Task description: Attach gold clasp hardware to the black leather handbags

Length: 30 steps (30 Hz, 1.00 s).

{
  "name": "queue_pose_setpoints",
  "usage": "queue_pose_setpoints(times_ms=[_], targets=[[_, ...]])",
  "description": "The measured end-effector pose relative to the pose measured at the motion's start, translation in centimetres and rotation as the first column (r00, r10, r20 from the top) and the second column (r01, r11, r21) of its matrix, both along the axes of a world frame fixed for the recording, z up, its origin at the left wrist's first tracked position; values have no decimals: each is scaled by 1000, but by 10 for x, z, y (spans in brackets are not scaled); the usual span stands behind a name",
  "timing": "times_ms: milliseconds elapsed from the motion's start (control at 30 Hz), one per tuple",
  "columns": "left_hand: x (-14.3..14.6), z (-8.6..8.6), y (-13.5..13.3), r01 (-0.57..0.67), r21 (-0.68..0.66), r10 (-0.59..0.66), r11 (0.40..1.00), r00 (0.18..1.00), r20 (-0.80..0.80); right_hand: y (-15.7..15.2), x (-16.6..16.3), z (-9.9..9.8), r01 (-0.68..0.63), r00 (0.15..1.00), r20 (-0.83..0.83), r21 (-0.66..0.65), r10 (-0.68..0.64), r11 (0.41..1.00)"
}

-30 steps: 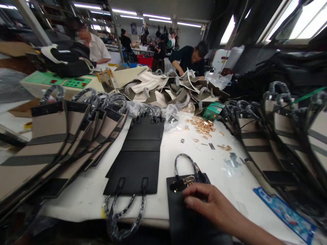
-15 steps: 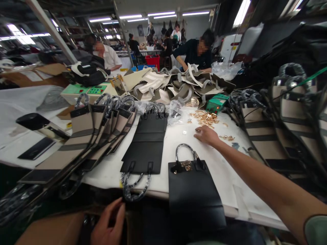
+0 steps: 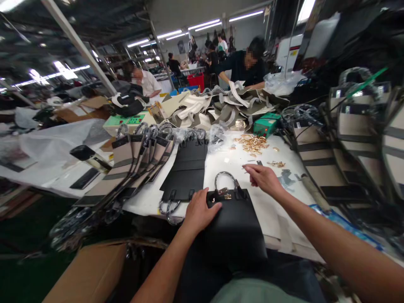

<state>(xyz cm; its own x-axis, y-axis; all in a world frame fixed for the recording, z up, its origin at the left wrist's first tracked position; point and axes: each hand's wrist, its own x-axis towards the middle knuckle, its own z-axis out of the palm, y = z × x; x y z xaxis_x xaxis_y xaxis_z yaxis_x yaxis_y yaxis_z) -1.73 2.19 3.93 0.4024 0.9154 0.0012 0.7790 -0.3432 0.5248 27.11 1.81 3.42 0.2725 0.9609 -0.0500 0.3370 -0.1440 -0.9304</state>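
Observation:
A black handbag (image 3: 236, 227) leans over the table's front edge, its plastic-wrapped handle (image 3: 224, 174) up and a gold clasp (image 3: 224, 193) near its top. My left hand (image 3: 200, 210) grips the bag's upper left corner, thumb across the front. Just above and right of the bag, my right hand (image 3: 263, 179) is closed in a pinch; a tiny dark thing at its fingertips is too small to name. Beyond it lies a heap of gold metal fittings (image 3: 251, 144), with a smaller group of gold pieces (image 3: 277, 164) nearer.
A flat stack of black bag panels (image 3: 189, 164) lies left of the bag. Unfinished bags with wrapped handles (image 3: 126, 164) lean at left, more bag pieces (image 3: 328, 168) at right. A green box (image 3: 267, 124) stands behind the fittings. Co-workers sit across the table.
My left hand has come up from below the table edge onto the bag's corner. My right hand has drawn back from near the gold fittings toward the bag. The view has shifted left.

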Motion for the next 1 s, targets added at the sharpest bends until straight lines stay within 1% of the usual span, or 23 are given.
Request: queue_pose_setpoints(times_ms=[67,100,200,267,300,333,367,400,433,467,500,567,633,700,767,833,900,1000], targets=[[9,-2,4,-29,-36,28,999,998,-48,-29,-13,-6,1,991,-132,-34,-5,999],[12,-2,5,-51,-48,48,998,998,-51,-39,-19,-9,18,989,-144,-27,-22,999],[22,-3,8,-133,-119,138,984,990,37,-53,-34,-15,69,995,-67,6,-69,998],[27,-4,6,-220,-172,249,960,953,172,-53,-41,-17,74,997,-2,28,-74,997],[29,-4,4,-273,-214,324,938,910,260,-53,-44,-18,71,997,25,50,-73,996],[30,-4,0,-322,-273,405,906,844,350,-53,-47,-18,67,996,53,78,-71,995],[31,-3,-4,-350,-352,483,868,759,436,-53,-48,-18,65,994,78,106,-74,992],[31,-2,-9,-350,-444,553,825,663,505,-54,-50,-17,69,993,85,126,-80,990],[31,0,-15,-321,-539,614,779,568,549,-56,-50,-16,77,994,61,130,-86,988],[30,2,-21,-262,-623,658,737,488,574,-57,-50,-13,88,996,4,120,-89,989],[29,4,-27,-173,-692,686,701,430,587,-60,-50,-10,99,992,-83,104,-90,990],[27,8,-38,49,-783,717,620,369,591,-64,-48,-1,98,952,-298,85,-69,992],[24,11,-46,242,-802,726,546,341,597,-70,-45,9,64,878,-479,107,-5,992],[20,13,-51,349,-789,729,505,316,607,-75,-40,20,2,808,-584,145,84,989],[18,16,-54,401,-773,723,492,306,619,-82,-34,31,-89,750,-635,178,184,980],[16,19,-58,423,-762,705,491,321,633,-89,-29,41,-190,729,-632,182,263,965],[16,22,-63,415,-751,680,513,338,651,-96,-24,51,-285,762,-567,140,313,948],[19,25,-73,381,-728,646,570,340,684,-107,-19,62,-395,819,-432,52,378,917]])
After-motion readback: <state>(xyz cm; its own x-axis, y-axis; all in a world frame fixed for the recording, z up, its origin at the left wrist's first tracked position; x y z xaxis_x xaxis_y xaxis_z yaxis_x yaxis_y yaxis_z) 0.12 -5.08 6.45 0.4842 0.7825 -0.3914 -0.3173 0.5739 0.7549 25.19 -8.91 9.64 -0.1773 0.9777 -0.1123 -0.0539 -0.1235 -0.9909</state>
